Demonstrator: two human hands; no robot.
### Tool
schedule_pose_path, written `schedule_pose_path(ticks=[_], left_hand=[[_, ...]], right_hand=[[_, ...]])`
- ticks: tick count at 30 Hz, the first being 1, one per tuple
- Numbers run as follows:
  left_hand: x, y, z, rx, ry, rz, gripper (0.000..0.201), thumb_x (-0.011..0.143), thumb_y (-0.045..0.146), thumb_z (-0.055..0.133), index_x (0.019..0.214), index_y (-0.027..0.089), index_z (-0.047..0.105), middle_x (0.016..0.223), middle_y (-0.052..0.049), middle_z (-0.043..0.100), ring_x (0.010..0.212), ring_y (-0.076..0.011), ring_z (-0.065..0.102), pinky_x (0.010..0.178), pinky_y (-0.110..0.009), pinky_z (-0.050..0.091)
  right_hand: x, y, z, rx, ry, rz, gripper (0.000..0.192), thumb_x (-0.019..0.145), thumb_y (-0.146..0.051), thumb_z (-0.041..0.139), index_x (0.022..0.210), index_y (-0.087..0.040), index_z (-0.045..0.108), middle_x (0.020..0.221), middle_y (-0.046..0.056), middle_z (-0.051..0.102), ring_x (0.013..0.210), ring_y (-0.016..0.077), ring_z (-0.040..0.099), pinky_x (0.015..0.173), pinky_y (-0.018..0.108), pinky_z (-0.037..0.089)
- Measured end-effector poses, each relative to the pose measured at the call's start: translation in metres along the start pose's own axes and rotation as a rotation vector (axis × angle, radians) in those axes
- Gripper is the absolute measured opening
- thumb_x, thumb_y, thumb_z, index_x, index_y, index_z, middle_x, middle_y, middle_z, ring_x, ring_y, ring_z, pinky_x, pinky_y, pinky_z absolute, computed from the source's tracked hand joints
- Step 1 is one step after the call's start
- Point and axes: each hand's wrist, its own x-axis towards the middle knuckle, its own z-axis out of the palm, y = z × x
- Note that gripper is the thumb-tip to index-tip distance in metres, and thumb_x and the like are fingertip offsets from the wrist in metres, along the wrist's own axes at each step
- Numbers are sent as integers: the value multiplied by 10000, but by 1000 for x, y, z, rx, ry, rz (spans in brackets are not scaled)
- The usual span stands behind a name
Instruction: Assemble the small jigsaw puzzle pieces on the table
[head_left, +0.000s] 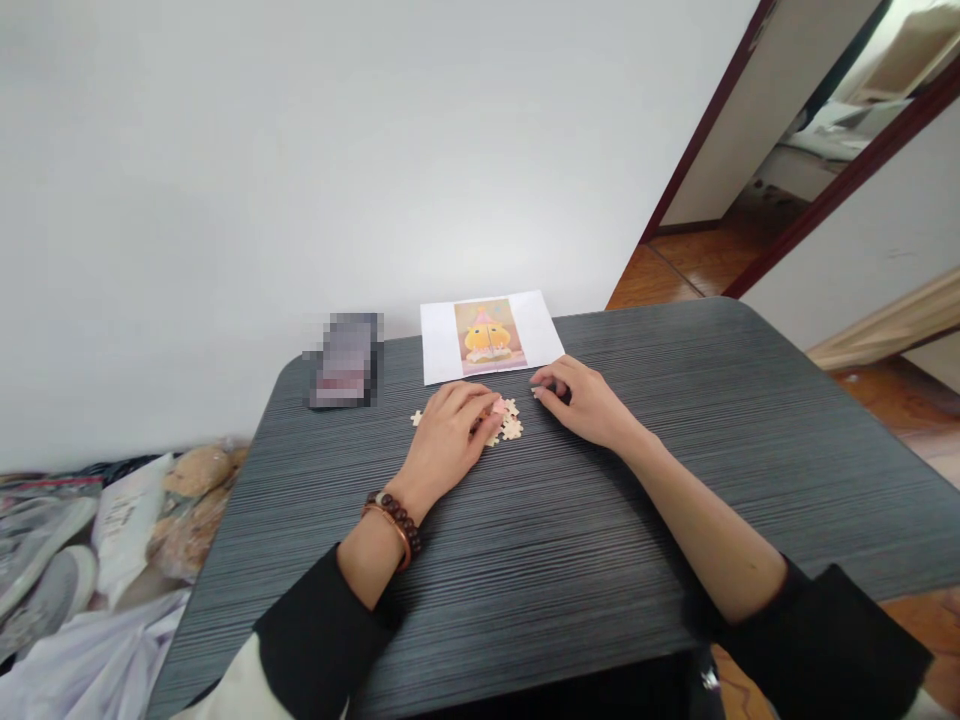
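Observation:
A small pile of jigsaw puzzle pieces (pixel 512 430), mostly pale wood side up, lies on the dark table (pixel 480 560). My left hand (pixel 450 430) covers part of the pile, and its thumb and fingers close around a pink puzzle piece (pixel 499 406). One loose pale piece (pixel 416 418) rests left of that hand. To the right of the pile, my right hand (pixel 585 400) is curled, with the edge of a small pale piece (pixel 535 391) showing at its fingertips. Behind both hands lies a white sheet (pixel 439 345) with a printed picture (pixel 491 337) of a yellow character in a pink hat.
A blurred dark rectangular object (pixel 345 360) lies at the table's back left corner. The white wall (pixel 375 150) rises directly behind the table. Shoes (pixel 60 590) and bags (pixel 135 520) are piled beyond the left edge. A doorway (pixel 720 180) stands at the right.

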Motion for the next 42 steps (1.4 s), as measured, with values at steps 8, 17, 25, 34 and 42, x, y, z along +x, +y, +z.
schedule_pose_path(ticks=[8,17,25,34,42], left_hand=[[-6,-12,-11,42,76,-10,271,933,243,528,1169,170,639,1233,-102,616,1161,-241,563,1041,-441,452],[-15,-34,-28,-13,6,53,274,942,295,546,1167,188,659,1178,-93,628,1107,-222,573,1003,-416,476],[-14,-28,-18,-17,-34,153,259,942,282,560,1163,194,662,1192,-83,654,1166,-224,560,1038,-426,461],[-13,-28,-17,-78,-12,124,139,888,207,595,1012,203,659,1131,-67,666,1114,-209,591,1018,-419,470],[-14,-22,-22,-31,-71,64,296,870,224,553,1159,176,591,1253,-101,624,1213,-242,550,1074,-450,431]], right_hand=[[0,-1,-3,-36,-54,-25,117,867,-205,606,953,-208,687,917,39,613,811,170,580,777,316,468],[0,1,-8,-99,-43,-27,111,876,-192,615,905,-200,722,904,52,642,881,204,603,841,364,483],[-3,-21,13,21,-101,-196,247,962,-284,523,1121,-205,694,1028,79,637,975,194,607,901,361,490],[-3,-25,15,65,-200,-194,195,945,-277,555,1034,-202,712,1017,74,635,942,183,604,867,339,493],[-3,-26,13,-4,-228,-141,235,899,-311,627,1107,-213,676,1030,66,680,970,214,594,894,387,440]])
